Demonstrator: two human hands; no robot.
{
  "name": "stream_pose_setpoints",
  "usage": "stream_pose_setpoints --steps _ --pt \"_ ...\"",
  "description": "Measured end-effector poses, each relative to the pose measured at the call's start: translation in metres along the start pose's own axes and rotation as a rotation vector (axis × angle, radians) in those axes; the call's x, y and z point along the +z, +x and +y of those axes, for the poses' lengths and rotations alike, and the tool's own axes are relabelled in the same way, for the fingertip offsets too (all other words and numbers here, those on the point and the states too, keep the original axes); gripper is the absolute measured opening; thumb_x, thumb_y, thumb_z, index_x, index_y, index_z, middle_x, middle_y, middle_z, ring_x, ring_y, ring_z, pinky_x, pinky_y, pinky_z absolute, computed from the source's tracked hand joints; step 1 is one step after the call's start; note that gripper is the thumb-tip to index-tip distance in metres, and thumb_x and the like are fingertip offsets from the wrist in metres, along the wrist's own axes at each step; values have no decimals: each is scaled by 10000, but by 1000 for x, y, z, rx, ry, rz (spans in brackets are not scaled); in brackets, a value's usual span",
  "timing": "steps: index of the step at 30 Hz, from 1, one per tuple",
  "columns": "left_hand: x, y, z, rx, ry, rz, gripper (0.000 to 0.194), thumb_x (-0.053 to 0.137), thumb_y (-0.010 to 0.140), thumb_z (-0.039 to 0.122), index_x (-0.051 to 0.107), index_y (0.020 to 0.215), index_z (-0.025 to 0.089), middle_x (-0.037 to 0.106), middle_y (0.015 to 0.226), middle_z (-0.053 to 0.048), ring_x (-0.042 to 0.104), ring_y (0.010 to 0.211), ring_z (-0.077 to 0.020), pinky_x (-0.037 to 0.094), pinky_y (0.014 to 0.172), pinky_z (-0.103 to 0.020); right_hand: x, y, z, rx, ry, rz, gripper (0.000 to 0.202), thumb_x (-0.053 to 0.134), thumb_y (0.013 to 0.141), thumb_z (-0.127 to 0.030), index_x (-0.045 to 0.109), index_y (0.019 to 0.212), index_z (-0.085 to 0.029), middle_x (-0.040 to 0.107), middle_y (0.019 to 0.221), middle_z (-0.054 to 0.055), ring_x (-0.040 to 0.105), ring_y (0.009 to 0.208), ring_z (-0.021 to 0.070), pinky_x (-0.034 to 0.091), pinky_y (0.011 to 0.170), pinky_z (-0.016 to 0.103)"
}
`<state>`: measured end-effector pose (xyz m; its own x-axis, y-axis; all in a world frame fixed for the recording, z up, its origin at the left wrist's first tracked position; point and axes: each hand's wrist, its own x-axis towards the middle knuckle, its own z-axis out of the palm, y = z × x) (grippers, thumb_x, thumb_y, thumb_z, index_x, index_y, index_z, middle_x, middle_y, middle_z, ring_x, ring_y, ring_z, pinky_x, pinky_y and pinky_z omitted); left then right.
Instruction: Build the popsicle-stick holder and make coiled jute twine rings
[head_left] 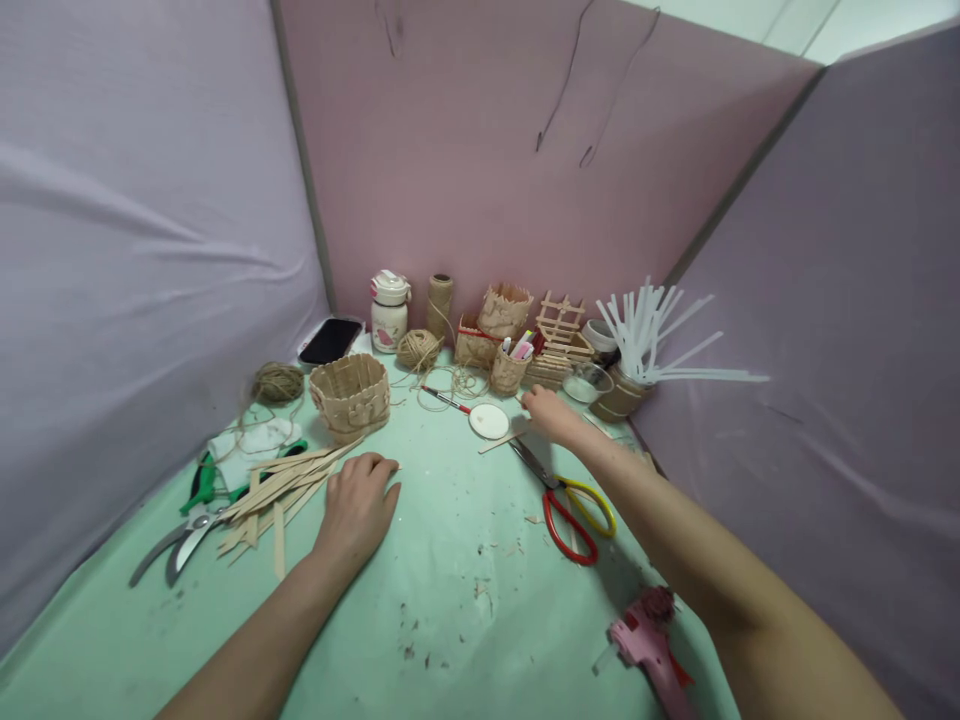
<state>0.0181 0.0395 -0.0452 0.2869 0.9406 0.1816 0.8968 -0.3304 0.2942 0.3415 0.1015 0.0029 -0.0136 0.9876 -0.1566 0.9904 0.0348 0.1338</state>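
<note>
My left hand (360, 503) rests palm down on the green tabletop, fingers slightly bent and thumb apart. Beside it lies a loose bundle of thin wooden strips (289, 485). Further forward, my right hand (551, 412) reaches out with fingers pinched together; a small pale bit shows at the fingertips, too small to name. Nearest to that hand are a round white lid or dish (489, 421), a single wooden strip (499, 443) and scissors (574, 515) with one red and one yellow handle. Behind the left hand stands a small wooden basket (350, 398).
Pruning shears (196, 525) lie at left, a pink glue gun (646, 645) at front right. Along the back stand a white bottle (389, 315), twine ball (418, 349), pen cup (511, 370), clear bowl (587, 384) and a pot of white glue sticks (637, 335). Fabric walls enclose the table.
</note>
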Motion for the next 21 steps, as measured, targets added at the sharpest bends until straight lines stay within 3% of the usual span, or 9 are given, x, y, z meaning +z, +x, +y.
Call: stream_pose_setpoints --steps 3,6,11,16,21 --pt "0 0 0 2 -5 1 267 456 879 263 625 1077 206 604 1111 -101 509 1085 -268 383 863 -416 7 -9 -4 -305 -4 8 187 526 785 -124 663 909 -156 624 1023 116 558 1001 218 404 807 252" --pt "0 0 1 -3 -5 -5 266 458 878 265 621 1078 203 601 1115 -98 507 1089 -269 381 867 -419 15 -14 0 -390 -24 -17 151 506 799 -115 646 842 -151 631 948 102 561 933 191 388 793 237" --pt "-2 -1 2 -10 -15 -21 260 455 883 260 615 1079 205 595 1127 -100 500 1093 -268 374 867 -419 19 -17 4 -352 -56 9 171 492 819 -124 617 932 -155 642 940 92 580 879 182 374 709 235" --pt "0 -3 0 -2 -34 -10 252 462 881 255 612 1076 202 590 1129 -101 494 1097 -266 372 870 -413 11 -23 0 -334 -85 -31 146 503 798 -142 641 846 -143 653 922 113 602 831 189 373 669 244" --pt "1 -4 0 9 -43 15 240 484 869 244 611 1068 204 584 1122 -99 492 1087 -266 376 860 -408 -6 -34 24 -104 -137 -73 178 513 802 -174 658 873 -99 654 887 163 622 821 252 389 650 293"
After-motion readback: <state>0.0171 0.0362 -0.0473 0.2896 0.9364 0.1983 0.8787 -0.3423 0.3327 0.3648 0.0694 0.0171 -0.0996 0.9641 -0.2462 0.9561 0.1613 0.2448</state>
